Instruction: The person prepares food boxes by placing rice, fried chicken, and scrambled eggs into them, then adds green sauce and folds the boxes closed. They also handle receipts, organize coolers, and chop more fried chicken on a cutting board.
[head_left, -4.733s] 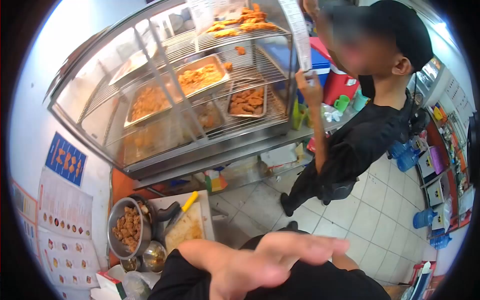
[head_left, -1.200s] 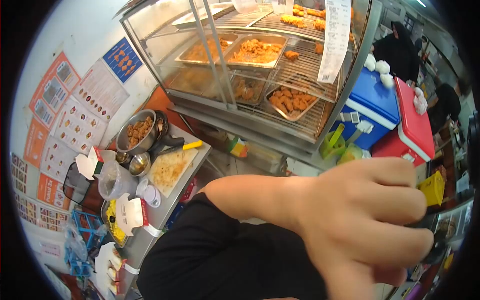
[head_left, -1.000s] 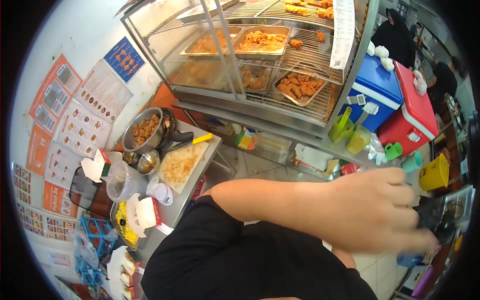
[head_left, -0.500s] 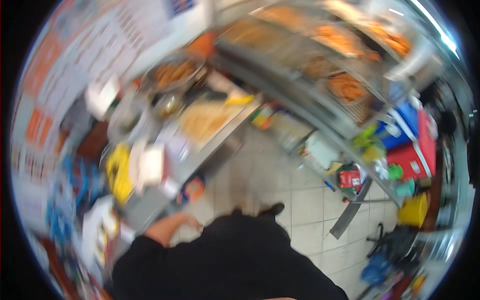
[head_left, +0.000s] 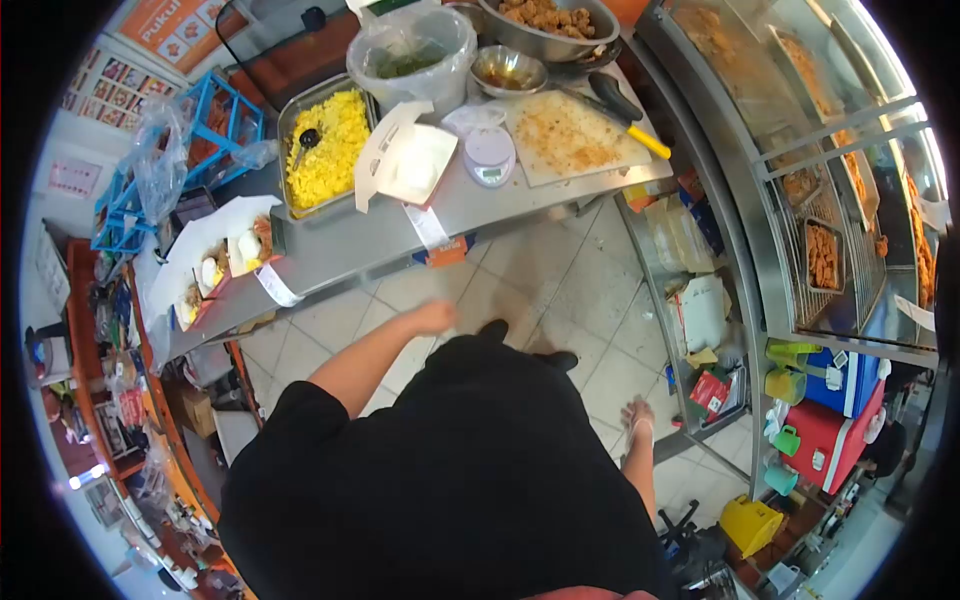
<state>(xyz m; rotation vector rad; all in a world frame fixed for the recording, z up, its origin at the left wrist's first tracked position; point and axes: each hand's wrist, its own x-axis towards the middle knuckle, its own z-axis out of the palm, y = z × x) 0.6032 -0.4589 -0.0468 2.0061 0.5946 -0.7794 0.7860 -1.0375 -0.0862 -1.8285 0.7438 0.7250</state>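
Observation:
My left hand (head_left: 435,317) hangs over the tiled floor before the counter, slightly blurred, its fingers curled in and nothing visible in them. To my right, my right hand (head_left: 637,414) hangs low in a clear plastic glove, fingers apart and holding nothing. Ahead on the metal counter (head_left: 350,250) stands an open takeaway box (head_left: 415,165) with white rice inside. Beside it are a small digital scale (head_left: 489,157) and a cutting board (head_left: 570,140) strewn with crumbs. A tool with a black and yellow handle (head_left: 625,115) lies across the board.
A metal tray of yellow food (head_left: 335,140) holds a black spoon. Filled boxes (head_left: 225,265) line the counter's left end. Behind are a bag-lined tub (head_left: 412,55) and a bowl of fried pieces (head_left: 550,22). A glass food cabinet (head_left: 820,170) and coolers (head_left: 830,430) stand right.
My view has turned to the right and steadied, so the counter now lies across the front. My left hand appears farther forward, and my gloved right hand has come into view.

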